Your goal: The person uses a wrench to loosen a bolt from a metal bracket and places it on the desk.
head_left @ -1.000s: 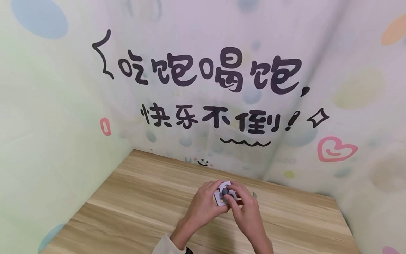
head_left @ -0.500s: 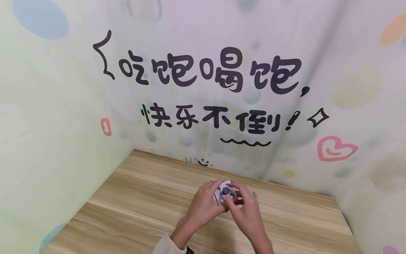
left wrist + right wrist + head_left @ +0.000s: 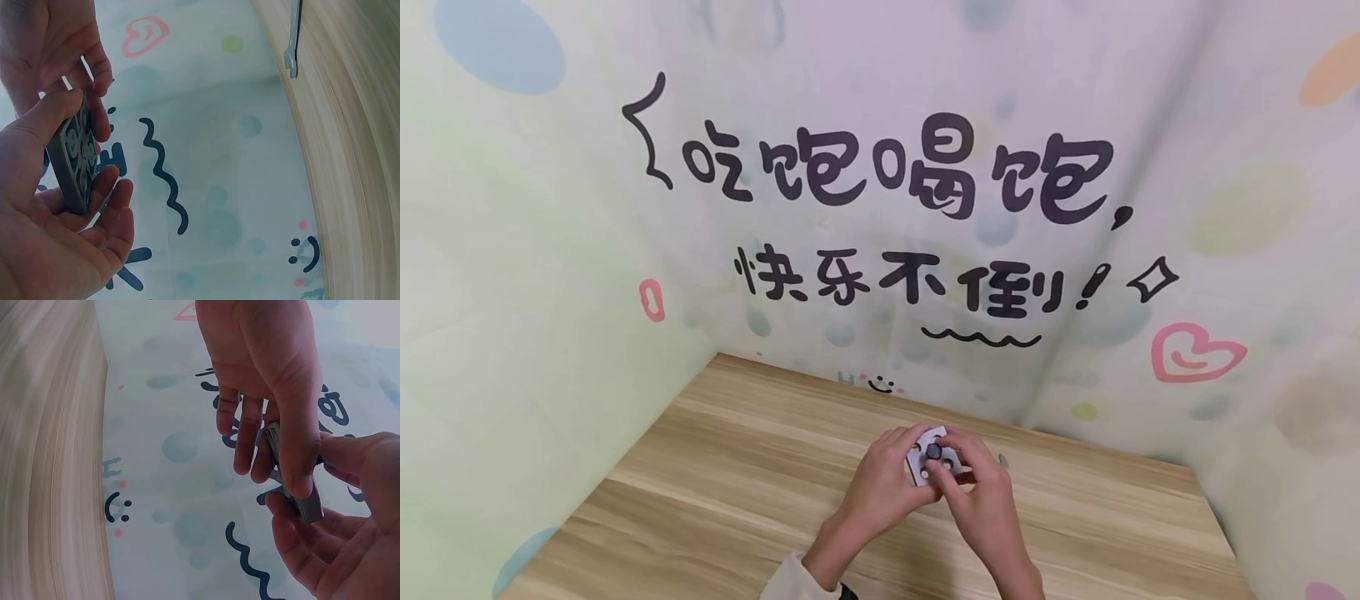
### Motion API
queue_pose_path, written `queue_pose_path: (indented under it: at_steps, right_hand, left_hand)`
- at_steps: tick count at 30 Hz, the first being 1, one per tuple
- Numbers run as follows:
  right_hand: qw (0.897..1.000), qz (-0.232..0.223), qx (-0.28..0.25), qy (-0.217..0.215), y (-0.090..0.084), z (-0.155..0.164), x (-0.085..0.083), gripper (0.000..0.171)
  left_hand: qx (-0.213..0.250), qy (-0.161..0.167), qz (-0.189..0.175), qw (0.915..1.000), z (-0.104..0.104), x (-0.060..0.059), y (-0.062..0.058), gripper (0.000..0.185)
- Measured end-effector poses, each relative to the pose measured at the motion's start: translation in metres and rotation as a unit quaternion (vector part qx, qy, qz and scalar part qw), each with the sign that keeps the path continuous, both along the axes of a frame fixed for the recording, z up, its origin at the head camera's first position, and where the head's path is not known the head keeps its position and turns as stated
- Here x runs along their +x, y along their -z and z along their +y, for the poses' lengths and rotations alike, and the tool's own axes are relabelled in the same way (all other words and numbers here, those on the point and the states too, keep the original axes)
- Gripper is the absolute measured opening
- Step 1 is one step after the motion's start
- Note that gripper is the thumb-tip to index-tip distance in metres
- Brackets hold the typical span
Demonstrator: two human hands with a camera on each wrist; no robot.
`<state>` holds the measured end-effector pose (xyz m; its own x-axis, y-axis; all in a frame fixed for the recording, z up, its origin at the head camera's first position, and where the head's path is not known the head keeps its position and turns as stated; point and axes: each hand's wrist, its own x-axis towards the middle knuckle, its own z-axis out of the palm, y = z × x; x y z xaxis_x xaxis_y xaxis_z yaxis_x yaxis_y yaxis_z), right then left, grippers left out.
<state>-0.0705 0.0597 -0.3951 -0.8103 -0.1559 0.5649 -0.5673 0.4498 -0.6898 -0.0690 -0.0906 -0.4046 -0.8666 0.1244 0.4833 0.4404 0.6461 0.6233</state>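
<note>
Where the printed backdrop (image 3: 880,192) closes round three sides, a wooden table (image 3: 700,500) fills the lower head view. Left hand (image 3: 880,487): enters from 6 o'clock, sleeve cuff at the wrist, palm turned inward, thumb and curled fingers gripping the edges of a small grey square plate (image 3: 931,465) held above the table, just past its centre toward 1 o'clock. Right hand (image 3: 981,500): enters from 5 o'clock, lies against the plate's right side, fingers bent, thumb and forefinger pinching a dark hex bolt (image 3: 933,451) seated in the plate's face. Plate: pale face with round holes in the head view; the left wrist view shows it edge-on (image 3: 69,169), thick and dark grey, with raised rings on one face, the left thumb across its top edge. Right wrist view: plate edge-on again (image 3: 299,487), the left hand's fingers draped down over it from 12 o'clock, the right thumb meeting it from 3 o'clock. Small metal wrench (image 3: 1002,459): flat on the table at 3 o'clock of the hands, untouched; clearer in the left wrist view (image 3: 292,44).
</note>
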Motion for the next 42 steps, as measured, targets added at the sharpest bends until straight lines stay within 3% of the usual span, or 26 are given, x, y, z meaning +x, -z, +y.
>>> queue_pose_path:
  at_steps: [21,30,34,42]
  right_hand:
    - [0.998,0.066,0.012,-0.019,0.0048,0.0038,-0.0039,0.030]
    - [0.997,0.069,0.015,-0.023,0.0032,0.0046,-0.0038,0.032]
    - [0.998,0.058,0.011,-0.023,0.0024,0.0054,-0.0027,0.033]
    - [0.999,-0.028,-0.014,-0.016,-0.0006,0.0034,0.0000,0.042]
  left_hand:
    - [0.003,0.006,-0.002,1.0000,-0.0007,-0.0016,0.0009,0.058]
    - [0.001,0.006,0.001,1.0000,-0.0004,-0.0019,0.0002,0.058]
    - [0.002,0.006,0.001,1.0000,-0.0004,-0.0016,-0.0003,0.059]
    - [0.000,0.003,-0.008,1.0000,-0.0004,-0.0005,-0.0011,0.064]
